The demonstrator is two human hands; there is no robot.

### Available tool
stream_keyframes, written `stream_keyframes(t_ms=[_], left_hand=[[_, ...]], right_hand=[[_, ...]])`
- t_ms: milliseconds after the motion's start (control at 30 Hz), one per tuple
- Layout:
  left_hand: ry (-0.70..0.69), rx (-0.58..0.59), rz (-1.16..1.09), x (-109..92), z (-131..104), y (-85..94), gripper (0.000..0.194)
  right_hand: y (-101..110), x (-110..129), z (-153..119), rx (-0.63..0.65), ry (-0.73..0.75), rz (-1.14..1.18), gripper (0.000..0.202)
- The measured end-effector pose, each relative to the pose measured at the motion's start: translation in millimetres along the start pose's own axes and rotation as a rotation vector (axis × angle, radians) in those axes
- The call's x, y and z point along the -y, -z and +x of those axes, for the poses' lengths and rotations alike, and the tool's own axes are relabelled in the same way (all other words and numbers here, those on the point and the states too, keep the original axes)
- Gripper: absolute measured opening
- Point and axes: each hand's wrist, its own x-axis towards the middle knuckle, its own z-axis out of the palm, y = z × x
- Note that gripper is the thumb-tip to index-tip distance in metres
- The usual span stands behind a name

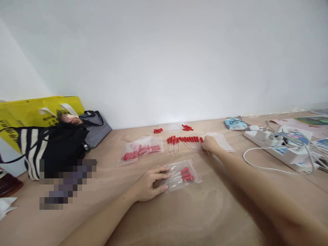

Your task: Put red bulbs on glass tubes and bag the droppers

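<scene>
My left hand (151, 182) rests on the left end of a clear zip bag (171, 186), its fingers and thumb spread apart. Inside that bag are several droppers with red bulbs (187, 174). Farther off, my right hand (210, 144) is pinched around a dropper (201, 139) at the right end of a row; its red bulb sticks out past the fingers. Left of it, several loose droppers (189, 139) lie slanted side by side. Another small cluster of droppers (173, 140) adjoins them. Partly behind my right hand lies a flat clear bag (224, 141).
Filled dropper bags (143, 150) overlap on the left. Near the wall sit two piles of red bulbs (158, 131) (187, 127) beside thin clear tubes. A power strip (279, 150) with cables and a blue mask (235, 124) are right; a black bag (56, 147) stands left.
</scene>
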Motion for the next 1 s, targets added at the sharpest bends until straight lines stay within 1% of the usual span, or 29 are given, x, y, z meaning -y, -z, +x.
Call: stream_keyframes(t_ms=[67,133,200,267,300,333,400,467,500,600,733,833,933,1000], left_hand=[[0.001,0.001,0.005,0,0,-0.4,0.039],[0.003,0.006,0.014,1,-1,-0.9,0.039],[0.013,0.010,0.020,2,-1,-1.6,0.039],[0.022,0.013,0.020,2,-1,-2.0,0.039],[0.024,0.015,0.021,2,-1,-2.1,0.039],[0.025,0.014,0.024,2,-1,-1.9,0.039],[0.028,0.009,0.031,0,-1,-1.0,0.040],[0.033,0.005,0.035,-1,0,0.2,0.039],[0.035,0.006,0.036,-2,0,0.7,0.039],[0.027,0.011,0.035,-2,0,1.1,0.039],[0.022,0.009,0.040,-2,0,0.4,0.038],[0.031,0.018,0.049,-3,1,0.9,0.038],[0.031,0.020,0.048,-5,1,1.9,0.039],[0.027,0.026,0.055,-6,1,2.2,0.041]], right_hand=[[-2,5,2,0.028,-0.004,0.003,0.019],[1,7,1,0.033,-0.006,0.017,0.020],[10,7,-3,0.018,-0.009,0.036,0.028],[22,5,-10,0.002,0.003,0.056,0.042],[27,4,-16,-0.005,0.021,0.103,0.049],[31,3,-23,-0.008,0.043,0.190,0.054],[34,2,-40,-0.011,0.079,0.480,0.064],[29,3,-58,-0.021,0.068,0.806,0.069],[24,3,-67,-0.033,0.045,0.928,0.070],[8,5,-86,-0.064,-0.025,1.149,0.068],[-6,9,-94,-0.063,-0.092,1.302,0.054],[-10,13,-97,-0.002,-0.104,1.411,0.039],[-12,19,-101,0.114,-0.116,1.501,0.025],[-13,22,-105,0.189,-0.123,1.525,0.020]])
